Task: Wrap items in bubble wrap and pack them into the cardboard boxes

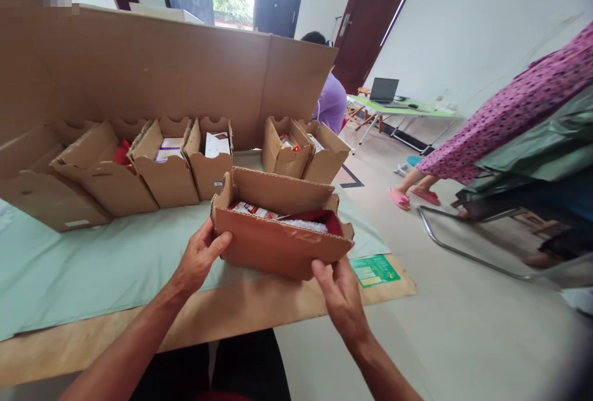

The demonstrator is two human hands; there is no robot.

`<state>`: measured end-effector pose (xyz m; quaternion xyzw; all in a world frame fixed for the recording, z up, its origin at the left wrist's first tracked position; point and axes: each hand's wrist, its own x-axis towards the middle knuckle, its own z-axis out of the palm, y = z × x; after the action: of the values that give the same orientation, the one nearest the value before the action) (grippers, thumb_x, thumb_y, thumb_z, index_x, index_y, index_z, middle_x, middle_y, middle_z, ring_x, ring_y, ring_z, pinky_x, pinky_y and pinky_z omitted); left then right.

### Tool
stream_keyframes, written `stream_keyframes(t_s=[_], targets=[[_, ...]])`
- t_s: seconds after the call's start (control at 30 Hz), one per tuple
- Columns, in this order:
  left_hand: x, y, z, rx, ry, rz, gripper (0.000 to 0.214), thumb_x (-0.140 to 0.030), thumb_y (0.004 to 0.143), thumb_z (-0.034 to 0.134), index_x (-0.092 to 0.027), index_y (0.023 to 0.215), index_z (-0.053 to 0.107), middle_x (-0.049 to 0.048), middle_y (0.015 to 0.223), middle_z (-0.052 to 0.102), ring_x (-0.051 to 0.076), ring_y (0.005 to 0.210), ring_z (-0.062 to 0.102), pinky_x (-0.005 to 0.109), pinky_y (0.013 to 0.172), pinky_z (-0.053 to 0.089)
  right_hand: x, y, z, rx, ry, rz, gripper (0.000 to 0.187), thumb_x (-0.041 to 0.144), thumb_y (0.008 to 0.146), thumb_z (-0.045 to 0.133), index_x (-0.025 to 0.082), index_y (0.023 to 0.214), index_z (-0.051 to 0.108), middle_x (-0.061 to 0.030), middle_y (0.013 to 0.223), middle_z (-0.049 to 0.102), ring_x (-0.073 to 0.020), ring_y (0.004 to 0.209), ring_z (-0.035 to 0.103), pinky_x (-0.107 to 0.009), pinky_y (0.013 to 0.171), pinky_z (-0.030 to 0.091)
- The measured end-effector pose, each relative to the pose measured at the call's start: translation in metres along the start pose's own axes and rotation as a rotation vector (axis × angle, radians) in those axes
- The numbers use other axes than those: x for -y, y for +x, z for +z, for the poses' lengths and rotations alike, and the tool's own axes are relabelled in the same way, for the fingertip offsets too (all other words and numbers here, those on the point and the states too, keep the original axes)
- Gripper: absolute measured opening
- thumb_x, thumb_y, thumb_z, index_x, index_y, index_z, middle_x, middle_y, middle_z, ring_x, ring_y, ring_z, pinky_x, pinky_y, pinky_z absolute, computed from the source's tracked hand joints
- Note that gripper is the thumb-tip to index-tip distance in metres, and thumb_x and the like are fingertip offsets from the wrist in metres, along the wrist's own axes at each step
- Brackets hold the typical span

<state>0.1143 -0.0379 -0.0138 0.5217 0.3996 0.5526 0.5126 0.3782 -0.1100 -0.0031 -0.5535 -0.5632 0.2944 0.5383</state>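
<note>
Spanning the box (pixel 273 249), left hand (pixel 197 262) and right hand (pixel 340 299) grasp opposite ends with fingers (pixel 202 234).

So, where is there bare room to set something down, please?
Pale green cloth lies bare left of the left hand, before the left row of brown cardboard boxes. That row is crowded; the held brown cardboard box blocks this hand's right.

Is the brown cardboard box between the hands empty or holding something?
Not empty: a red-and-white packet and whitish crinkled material show inside the brown cardboard box.
</note>
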Motion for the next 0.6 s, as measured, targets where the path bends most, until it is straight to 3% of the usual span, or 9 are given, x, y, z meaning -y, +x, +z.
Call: stream_keyframes(t_s=[0.1,0.2,0.33,0.43,0.5,0.6], targets=[[0.007,0.009,-0.017,0.018,-0.023,-0.016,0.062,-0.055,0.084,0.077,-0.02,0.134,0.068,0.0113,0.137,0.071,0.035,0.133,0.06,0.045,0.112,0.049,-0.022,-0.017,-0.004,0.016,-0.061,-0.025,0.061,0.05,0.089,0.074,0.033,0.145,0.057,-0.0094,0.138,0.065,-0.038,0.132,0.057,-0.058,0.117,0.042],[0.012,0.002,-0.021,0.006,0.035,-0.013,0.058,-0.053,0.088,0.073,-0.022,0.137,0.066,0.0107,0.144,0.066,0.034,0.139,0.055,0.046,0.118,0.043,-0.049,-0.011,-0.024,0.065,-0.038,-0.051,0.071,0.047,0.082,0.081,0.034,0.147,0.055,-0.0092,0.152,0.057,-0.0391,0.142,0.05,-0.06,0.121,0.037],[0.021,-0.032,-0.006,-0.142,0.2,-0.095,0.066,-0.056,0.089,0.071,-0.026,0.146,0.057,0.0107,0.153,0.058,0.033,0.146,0.049,0.045,0.117,0.045,-0.073,0.03,-0.042,0.226,0.137,0.001,0.096,0.054,0.072,0.089,0.035,0.155,0.046,-0.0105,0.161,0.049,-0.0389,0.145,0.048,-0.057,0.113,0.047],[0.029,-0.049,0.009,-0.206,0.185,-0.137,0.073,-0.056,0.09,0.071,-0.03,0.153,0.046,0.0096,0.158,0.052,0.03,0.15,0.045,0.041,0.115,0.048,-0.072,0.055,-0.038,0.369,0.25,0.055,0.098,0.058,0.063,0.094,0.032,0.149,0.055,-0.0116,0.149,0.06,-0.0402,0.131,0.061,-0.054,0.101,0.056],[0.03,-0.046,0.016,-0.209,0.161,-0.124,0.075,-0.056,0.088,0.072,-0.029,0.153,0.046,0.0101,0.158,0.052,0.03,0.15,0.045,0.04,0.114,0.049,-0.067,0.058,-0.032,0.412,0.291,0.078,0.091,0.058,0.06,0.095,0.03,0.141,0.063,-0.0115,0.136,0.069,-0.0402,0.122,0.067,-0.053,0.096,0.059],[0.029,-0.016,0.021,-0.191,0.163,-0.092,0.08,-0.058,0.083,0.076,-0.024,0.15,0.05,0.0131,0.156,0.053,0.033,0.147,0.047,0.043,0.113,0.049,-0.061,0.049,-0.023,0.343,0.303,0.097,0.09,0.062,0.058,0.095,0.03,0.135,0.064,-0.0111,0.129,0.072,-0.0404,0.119,0.067,-0.053,0.096,0.059]])
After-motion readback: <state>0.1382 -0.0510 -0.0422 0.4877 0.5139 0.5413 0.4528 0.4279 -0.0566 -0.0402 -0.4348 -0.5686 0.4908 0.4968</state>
